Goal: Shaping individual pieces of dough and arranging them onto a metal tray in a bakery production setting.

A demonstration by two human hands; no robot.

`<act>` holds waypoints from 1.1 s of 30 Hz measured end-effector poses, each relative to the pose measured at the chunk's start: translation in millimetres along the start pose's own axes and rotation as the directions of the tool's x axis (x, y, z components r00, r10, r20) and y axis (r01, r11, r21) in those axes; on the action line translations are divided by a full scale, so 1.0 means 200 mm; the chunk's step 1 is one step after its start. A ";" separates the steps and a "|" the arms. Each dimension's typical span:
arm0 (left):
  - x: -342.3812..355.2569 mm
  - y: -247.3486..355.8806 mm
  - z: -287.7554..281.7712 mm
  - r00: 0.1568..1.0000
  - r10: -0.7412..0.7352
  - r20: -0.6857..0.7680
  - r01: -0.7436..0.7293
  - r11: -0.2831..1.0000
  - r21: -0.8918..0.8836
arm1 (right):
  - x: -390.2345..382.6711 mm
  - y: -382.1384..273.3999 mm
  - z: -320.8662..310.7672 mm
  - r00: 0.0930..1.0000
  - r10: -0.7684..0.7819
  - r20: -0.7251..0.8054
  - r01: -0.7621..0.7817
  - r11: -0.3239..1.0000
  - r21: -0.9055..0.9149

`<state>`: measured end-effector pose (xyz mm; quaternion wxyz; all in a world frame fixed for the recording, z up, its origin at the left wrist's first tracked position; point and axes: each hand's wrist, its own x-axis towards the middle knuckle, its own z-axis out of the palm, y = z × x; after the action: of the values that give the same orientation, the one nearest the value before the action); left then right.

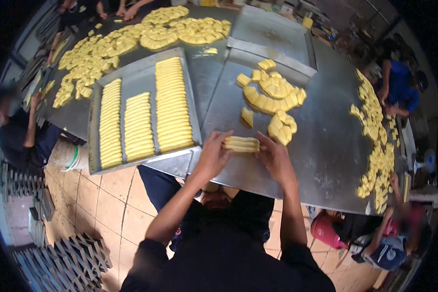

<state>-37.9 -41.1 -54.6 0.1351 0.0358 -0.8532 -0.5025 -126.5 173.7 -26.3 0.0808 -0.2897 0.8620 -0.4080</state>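
A short block of pale yellow dough sticks (242, 144), lying side by side, is pressed between my two hands just above the near edge of the metal table. My left hand (213, 155) closes on its left end, and my right hand (275, 158) grips the right end. Beside my right hand sits a small clump of cut dough pieces (281, 127). Farther off lies a larger curved cluster of dough pieces (272, 101), with a single piece (247, 117) nearer me. To the left, a metal tray (140, 80) holds three columns of dough sticks, the middle one shorter.
Another metal tray (270, 35) stands at the far side. Heaps of cut dough (107, 44) cover the back left, and a long strip of dough pieces (372, 121) runs along the right. Several people work around the table (321, 146). Stacked slatted pieces (65, 263) stand at lower left.
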 end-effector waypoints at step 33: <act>0.13 -0.14 -1.26 0.919 -0.389 -0.065 0.292 0.782 -0.551 | 0.83 -0.82 0.52 0.964 -0.186 0.192 0.090 0.901 0.425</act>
<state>2.8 -273.3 41.4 0.1209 0.1950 -0.6448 -0.7291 -152.8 -70.7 44.8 0.2091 -0.3716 0.7185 -0.5495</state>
